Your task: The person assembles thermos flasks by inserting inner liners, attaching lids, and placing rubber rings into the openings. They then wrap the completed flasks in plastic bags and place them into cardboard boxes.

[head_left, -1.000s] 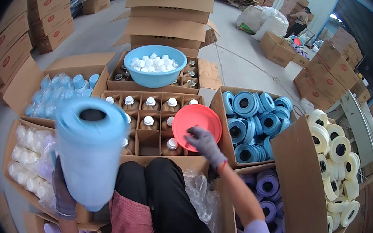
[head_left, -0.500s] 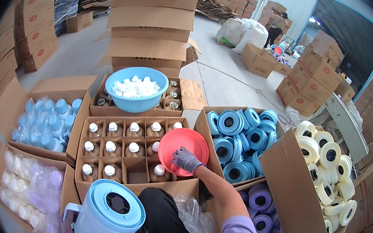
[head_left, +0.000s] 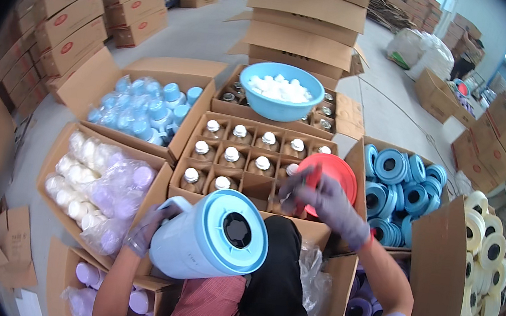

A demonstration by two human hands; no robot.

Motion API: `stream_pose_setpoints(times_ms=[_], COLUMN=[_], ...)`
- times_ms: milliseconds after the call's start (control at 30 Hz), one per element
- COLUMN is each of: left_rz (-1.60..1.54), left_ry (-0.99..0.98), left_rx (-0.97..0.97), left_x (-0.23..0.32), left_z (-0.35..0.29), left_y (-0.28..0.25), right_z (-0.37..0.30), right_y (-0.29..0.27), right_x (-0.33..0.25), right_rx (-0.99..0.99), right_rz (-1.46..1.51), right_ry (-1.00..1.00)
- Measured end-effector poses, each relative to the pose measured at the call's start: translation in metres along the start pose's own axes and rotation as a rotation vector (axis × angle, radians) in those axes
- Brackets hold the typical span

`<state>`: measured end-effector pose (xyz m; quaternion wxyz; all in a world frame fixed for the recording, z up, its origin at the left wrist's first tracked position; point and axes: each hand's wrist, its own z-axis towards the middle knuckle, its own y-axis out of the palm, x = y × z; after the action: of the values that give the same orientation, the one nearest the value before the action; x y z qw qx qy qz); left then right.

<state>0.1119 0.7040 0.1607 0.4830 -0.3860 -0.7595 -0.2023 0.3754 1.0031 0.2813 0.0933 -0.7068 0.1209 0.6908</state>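
My left hand (head_left: 148, 230), in a grey glove, is closed round the handle of a light-blue lidded pitcher (head_left: 188, 248). The pitcher leans over my lap, its lid (head_left: 252, 218) with a dark round centre facing up. My right hand (head_left: 326, 202), also gloved, grips a small red piece (head_left: 313, 177); motion blur hides its kind. This hand is just in front of a shallow red basin (head_left: 344, 175), partly covering it. The basin rests on the right side of a divided carton (head_left: 184, 178) holding brown bottles (head_left: 240, 134) with white caps.
A blue basin (head_left: 281, 109) full of white caps sits on another bottle carton. Cartons of blue pitchers (head_left: 158, 110) and bagged white and lilac ones (head_left: 83, 178) stand left. Blue lids (head_left: 391, 165), cream lids (head_left: 492, 250) and purple lids (head_left: 358, 311) fill cartons on the right.
My view has swung left and down. My right hand has lifted out of the red basin toward the pitcher, holding the red piece. My left hand now shows on the pitcher's handle.
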Motion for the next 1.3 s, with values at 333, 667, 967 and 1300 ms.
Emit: stream_pose_setpoints(times_ms=[333, 667, 967, 1300], left_rz=[-0.100, 0.174, 0.381, 0.728], left_ry=[0.043, 0.359, 1.106, 1.576], left_rx=[-0.394, -0.070, 0.461, -0.243], left_x=[0.018, 0.052, 0.058, 0.134], left_z=[0.029, -0.048, -0.071, -0.066], left_y=[0.014, 0.023, 0.039, 0.085], right_z=[-0.010, -0.047, -0.068, 0.008], right_y=[0.054, 0.079, 0.058, -0.141], right_x=[-0.036, -0.007, 0.015, 0.172], right_rx=[-0.395, -0.136, 0.135, 0.697], right_rz=[-1.254, -0.749, 0.104, -0.673], right_ry=[-1.136, -0.428, 0.302, 0.177])
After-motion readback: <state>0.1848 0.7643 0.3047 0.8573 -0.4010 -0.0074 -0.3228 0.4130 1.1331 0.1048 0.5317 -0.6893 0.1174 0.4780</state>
